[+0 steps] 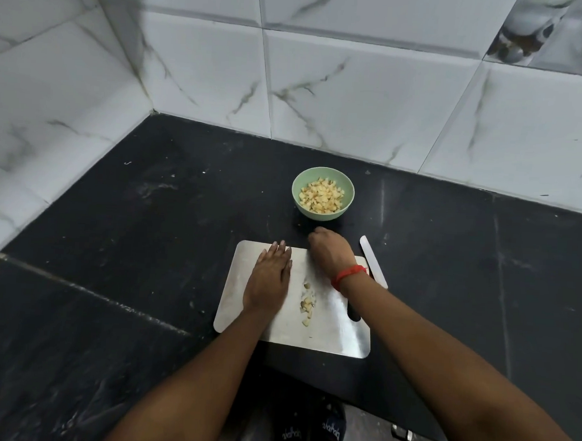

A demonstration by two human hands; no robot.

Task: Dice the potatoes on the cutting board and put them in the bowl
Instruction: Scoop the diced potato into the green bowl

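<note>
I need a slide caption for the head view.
Left hand flat on the steel cutting board, few potato pieces beside it; green bowl of diced potato behind.

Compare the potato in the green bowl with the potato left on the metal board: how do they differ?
The potato in the bowl is a big heap inside the green bowl; the potato on the board is only a few pieces. The bowl's pieces are packed together; the board's lie strewn in a loose line on the cutting board. Both are small pale yellow bits.
</note>
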